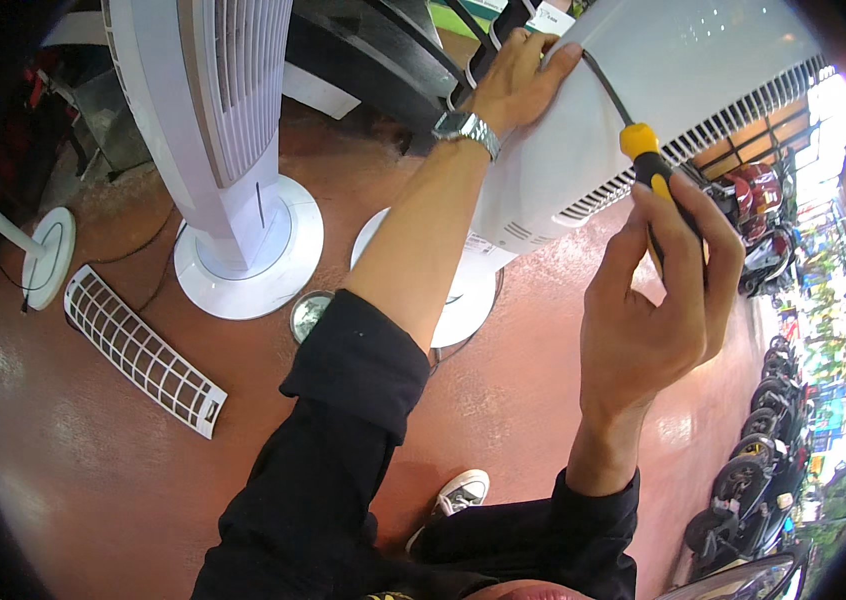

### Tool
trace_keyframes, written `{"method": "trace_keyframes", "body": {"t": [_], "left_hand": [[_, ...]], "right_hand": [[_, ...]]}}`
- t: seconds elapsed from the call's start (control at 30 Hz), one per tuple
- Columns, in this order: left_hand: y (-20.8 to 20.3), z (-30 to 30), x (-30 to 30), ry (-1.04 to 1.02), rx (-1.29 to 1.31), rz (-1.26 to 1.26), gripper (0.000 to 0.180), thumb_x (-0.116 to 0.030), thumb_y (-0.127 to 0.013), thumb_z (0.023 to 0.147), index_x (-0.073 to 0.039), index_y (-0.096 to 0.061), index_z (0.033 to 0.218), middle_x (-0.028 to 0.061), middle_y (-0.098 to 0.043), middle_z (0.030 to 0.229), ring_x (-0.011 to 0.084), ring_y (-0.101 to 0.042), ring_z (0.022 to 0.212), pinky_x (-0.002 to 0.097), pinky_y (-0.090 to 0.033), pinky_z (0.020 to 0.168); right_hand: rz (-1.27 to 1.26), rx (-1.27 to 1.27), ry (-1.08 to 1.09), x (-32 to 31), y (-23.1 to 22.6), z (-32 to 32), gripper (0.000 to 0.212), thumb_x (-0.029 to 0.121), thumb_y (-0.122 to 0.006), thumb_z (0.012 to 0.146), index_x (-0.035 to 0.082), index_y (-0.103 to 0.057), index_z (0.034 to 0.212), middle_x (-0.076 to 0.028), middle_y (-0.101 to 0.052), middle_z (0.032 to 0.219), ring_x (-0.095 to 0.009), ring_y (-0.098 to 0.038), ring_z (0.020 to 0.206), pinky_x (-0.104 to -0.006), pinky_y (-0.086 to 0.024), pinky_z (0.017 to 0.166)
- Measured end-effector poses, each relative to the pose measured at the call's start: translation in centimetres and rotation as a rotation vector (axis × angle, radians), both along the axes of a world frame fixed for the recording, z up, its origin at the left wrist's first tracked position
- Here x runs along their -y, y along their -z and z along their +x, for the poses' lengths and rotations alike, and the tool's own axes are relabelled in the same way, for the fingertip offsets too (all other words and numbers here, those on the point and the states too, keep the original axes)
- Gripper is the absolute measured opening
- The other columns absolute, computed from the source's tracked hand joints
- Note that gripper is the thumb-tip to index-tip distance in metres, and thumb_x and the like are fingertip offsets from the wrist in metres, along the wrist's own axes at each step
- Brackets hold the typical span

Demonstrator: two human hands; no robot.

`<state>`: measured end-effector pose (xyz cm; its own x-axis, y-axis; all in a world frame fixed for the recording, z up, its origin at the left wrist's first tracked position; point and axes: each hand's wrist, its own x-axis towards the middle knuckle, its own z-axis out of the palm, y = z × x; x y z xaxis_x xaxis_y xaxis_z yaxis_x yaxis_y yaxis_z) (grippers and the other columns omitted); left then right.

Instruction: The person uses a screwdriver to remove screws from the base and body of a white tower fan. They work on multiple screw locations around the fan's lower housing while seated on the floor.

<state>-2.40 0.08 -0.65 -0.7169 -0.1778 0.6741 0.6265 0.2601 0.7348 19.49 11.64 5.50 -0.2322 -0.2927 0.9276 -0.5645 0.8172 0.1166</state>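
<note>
- Work in hand: a screwdriver (640,140) with a yellow-and-black handle reaches toward the edge of a large white casing (683,55). The work appears to be under way rather than finished.
- Position of the casing: at upper right, tilted across the view, its row of slots (733,118) facing the lower right. A round white base (468,312) shows below it, partly hidden by the left forearm.
- Right hand (658,310): fingers wrapped around the screwdriver handle, shaft pointing up and left.
- Left hand (521,88): laid on the casing near its upper edge, thumb just beside the screwdriver tip. The fingers are slightly bent; whether they grip the edge cannot be told.
- Done, as far as shown: a white grid grille (143,350) lies detached on the red floor (93,460) — which machine it belongs to is unclear.
- Left, as far as shown: the casing's smooth outer shell looks whole, and no opening is visible. Whether the tip meets a screw or a seam cannot be made out.
- Container: a small round dish (309,313) stands on the floor, partly covered by the left sleeve (358,355); its contents are too small to identify.
- Nearby: a white tower fan (243,90) stands upright on its round foot.
</note>
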Motion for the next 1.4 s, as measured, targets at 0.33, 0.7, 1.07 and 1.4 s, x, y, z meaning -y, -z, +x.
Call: {"method": "trace_keyframes", "body": {"t": [0.33,0.7,1.07,1.4], "left_hand": [[0.8,-0.6,-0.9,-0.183,-0.296,0.026,0.046,-0.038,-0.049,0.1,0.002,-0.062,0.12,0.0245,-0.062,0.116,0.0386,-0.059,0.111,0.0415,-0.046,0.097],[0.3,0.1,-0.4,-0.099,-0.338,0.025,0.039,-0.03,-0.04,0.104,0.004,-0.057,0.11,0.028,-0.056,0.105,0.0457,-0.053,0.103,0.0474,-0.043,0.09],[0.2,0.0,-0.4,-0.096,-0.313,0.022,0.039,-0.03,-0.039,0.104,0.004,-0.058,0.109,0.0279,-0.056,0.106,0.0454,-0.053,0.104,0.0474,-0.043,0.09],[0.3,-0.1,-0.3,-0.105,-0.309,0.018,0.042,-0.033,-0.038,0.105,0.004,-0.057,0.11,0.0287,-0.056,0.106,0.0459,-0.053,0.104,0.0483,-0.042,0.091]], "right_hand": [[-0.059,0.12,0.238,0.7,-0.5,1.2,0.023,0.005,-0.069,0.09,0.005,-0.066,0.113,-0.009,-0.066,0.1,-0.017,-0.068,0.079,-0.0258,-0.057,0.066],[0.202,0.081,0.174,-0.6,-1.1,0.9,0.029,0.008,-0.074,0.086,0.005,-0.063,0.112,-0.012,-0.063,0.108,-0.024,-0.065,0.098,-0.0329,-0.057,0.076],[0.446,-0.06,0.134,-2.3,-1.8,0.2,0.024,0.001,-0.072,0.083,0.005,-0.066,0.105,-0.012,-0.064,0.114,-0.024,-0.066,0.104,-0.0323,-0.059,0.081],[0.272,-0.047,0.163,-0.8,-1.6,0.3,0.022,0.011,-0.075,0.087,0.006,-0.066,0.106,-0.011,-0.064,0.099,-0.022,-0.067,0.093,-0.0289,-0.059,0.074]]}}
